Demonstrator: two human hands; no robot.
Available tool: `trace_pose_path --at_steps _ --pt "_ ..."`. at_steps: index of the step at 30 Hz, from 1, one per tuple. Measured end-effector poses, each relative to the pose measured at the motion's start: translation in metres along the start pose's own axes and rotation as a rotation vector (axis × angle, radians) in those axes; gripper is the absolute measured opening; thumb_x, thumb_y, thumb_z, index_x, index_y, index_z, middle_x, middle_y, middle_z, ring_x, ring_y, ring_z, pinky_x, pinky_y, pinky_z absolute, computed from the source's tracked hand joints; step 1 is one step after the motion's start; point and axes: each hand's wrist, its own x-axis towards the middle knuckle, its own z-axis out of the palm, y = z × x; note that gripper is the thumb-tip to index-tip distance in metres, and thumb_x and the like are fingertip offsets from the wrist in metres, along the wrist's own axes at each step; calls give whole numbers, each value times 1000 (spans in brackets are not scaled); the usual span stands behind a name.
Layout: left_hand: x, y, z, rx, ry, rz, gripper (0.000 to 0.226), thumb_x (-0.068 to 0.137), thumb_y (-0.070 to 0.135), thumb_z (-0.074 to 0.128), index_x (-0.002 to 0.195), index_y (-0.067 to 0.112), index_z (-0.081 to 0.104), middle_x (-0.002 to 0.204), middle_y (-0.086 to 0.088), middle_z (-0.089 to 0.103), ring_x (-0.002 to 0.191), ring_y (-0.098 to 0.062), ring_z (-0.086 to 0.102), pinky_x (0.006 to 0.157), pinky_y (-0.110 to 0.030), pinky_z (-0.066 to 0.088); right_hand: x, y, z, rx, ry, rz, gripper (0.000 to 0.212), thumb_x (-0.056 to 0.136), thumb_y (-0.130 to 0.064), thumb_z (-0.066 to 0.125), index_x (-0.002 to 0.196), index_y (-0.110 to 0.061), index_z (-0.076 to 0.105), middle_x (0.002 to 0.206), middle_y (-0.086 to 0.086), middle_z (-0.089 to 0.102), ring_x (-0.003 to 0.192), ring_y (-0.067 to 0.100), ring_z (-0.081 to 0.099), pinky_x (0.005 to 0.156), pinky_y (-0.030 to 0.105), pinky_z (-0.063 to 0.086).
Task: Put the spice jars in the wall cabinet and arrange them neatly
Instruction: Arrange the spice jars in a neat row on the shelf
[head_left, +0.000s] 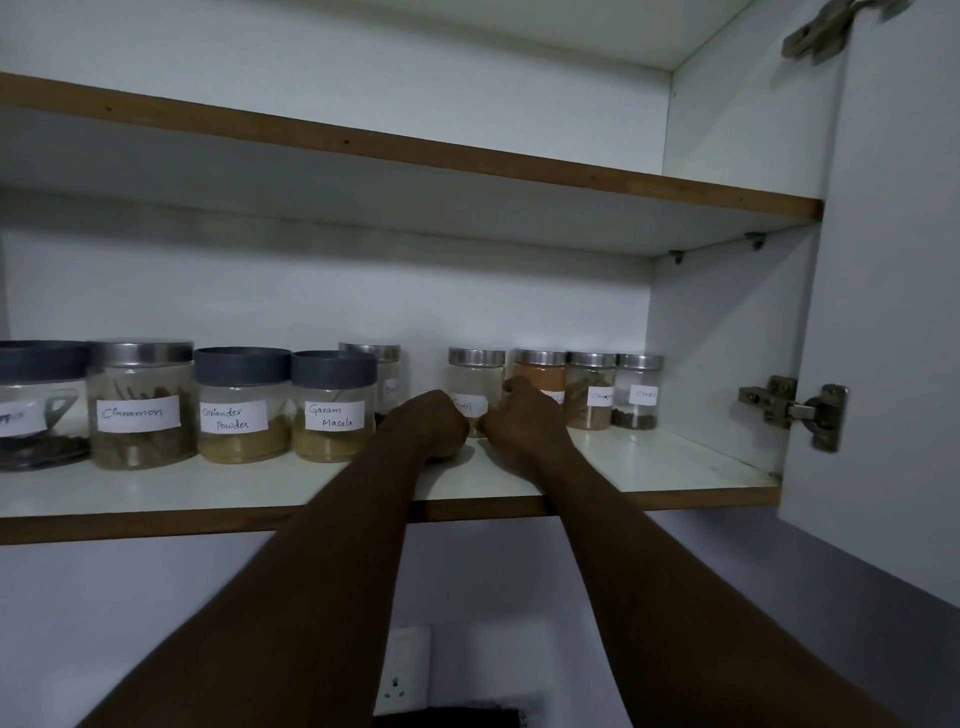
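On the lower cabinet shelf (649, 467) stands a row of labelled spice jars. From the left: a large dark-lidded jar (36, 405), Cinnamon (140, 405), Coriander Powder (241, 405), Garam Masala (332, 405), and a small jar (387, 371) set further back. A small silver-lidded jar (475, 379) stands in the middle. My left hand (431, 421) is curled against its left side, my right hand (519, 415) against its right side. The fingertips are hidden. To its right stand an orange-powder jar (540, 371) and two more small jars (589, 389) (639, 392).
The cabinet door (893, 312) stands open at the right, with a metal hinge (795, 410) jutting into the opening. The upper shelf (415, 156) holds nothing I can see. Bare shelf lies in front of the small jars. A wall socket (402, 670) sits below the cabinet.
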Motion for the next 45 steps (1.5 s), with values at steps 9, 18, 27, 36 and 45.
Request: trace_pose_path --at_steps 9,18,27,36,45 --pt "2 -7 9 79 102 133 38 91 24 59 126 10 61 124 -7 65 108 -23 63 94 -39 53 2 -1 3 -16 -56 43 59 83 -27 74 133 -8 48 123 9 61 96 20 51 71 26 39" --pt "-1 -4 12 119 107 193 38 96 31 54 130 15 57 123 -6 66 108 -25 64 92 -38 52 0 -1 1 -62 -18 -4 43 84 -31 72 119 -9 60 112 8 66 92 18 55 62 20 38" --pt "17 5 9 314 -78 229 56 97 36 58 142 7 43 130 -11 62 115 -27 61 95 -39 51 5 1 6 -201 -175 -1 42 94 -25 61 129 -1 61 129 17 62 116 31 60 89 31 49" --pt "18 5 10 309 -77 213 65 94 39 62 144 4 40 129 -13 61 114 -28 62 94 -39 52 12 -2 11 -267 -210 76 43 92 -23 50 130 -2 55 125 21 62 117 41 60 80 36 40" --pt "-28 0 3 194 275 72 26 80 30 72 97 12 67 99 -9 70 91 -26 68 66 -29 46 1 -5 6 -201 -166 -118 43 84 -27 69 124 -13 62 118 9 69 105 24 63 67 24 38"
